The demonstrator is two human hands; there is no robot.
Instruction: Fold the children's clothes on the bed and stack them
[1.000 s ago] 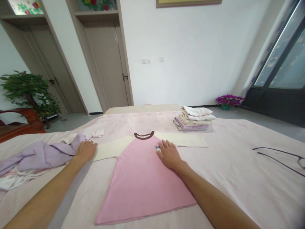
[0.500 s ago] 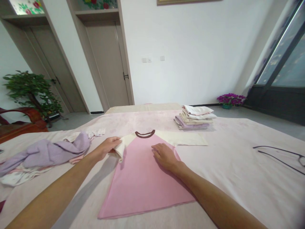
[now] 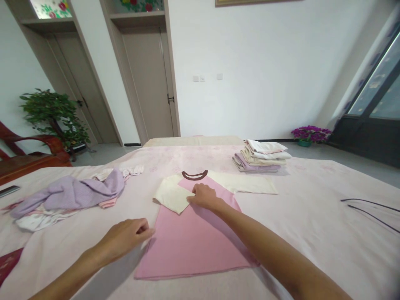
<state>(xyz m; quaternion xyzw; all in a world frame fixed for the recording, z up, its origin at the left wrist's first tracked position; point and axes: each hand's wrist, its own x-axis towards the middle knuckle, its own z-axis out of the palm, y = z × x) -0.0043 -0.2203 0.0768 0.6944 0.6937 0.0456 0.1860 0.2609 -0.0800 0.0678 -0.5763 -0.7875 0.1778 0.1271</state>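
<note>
A pink raglan shirt (image 3: 184,237) with cream sleeves and a dark brown neckband lies spread on the bed-like covered surface. Its left sleeve (image 3: 173,193) is folded inward across the chest, while the right sleeve (image 3: 254,183) stretches out flat. My right hand (image 3: 204,196) pinches the cuff end of the folded sleeve over the shirt's front. At the shirt's left side edge, my left hand (image 3: 128,235) has curled fingers, with thumb and fingertip closed at the fabric.
A stack of folded clothes (image 3: 262,156) stands at the back right. Rumpled clothes (image 3: 71,193) lie on the left, near a phone (image 3: 9,191) and a dark red item (image 3: 9,264). Eyeglass temples (image 3: 371,208) show at the right edge. The pale pink cover (image 3: 312,233) spreads beneath everything.
The left sleeve has been folded over the shirt's front. My left hand has let go of it and moved down to the side edge; my right hand has shifted to the cuff.
</note>
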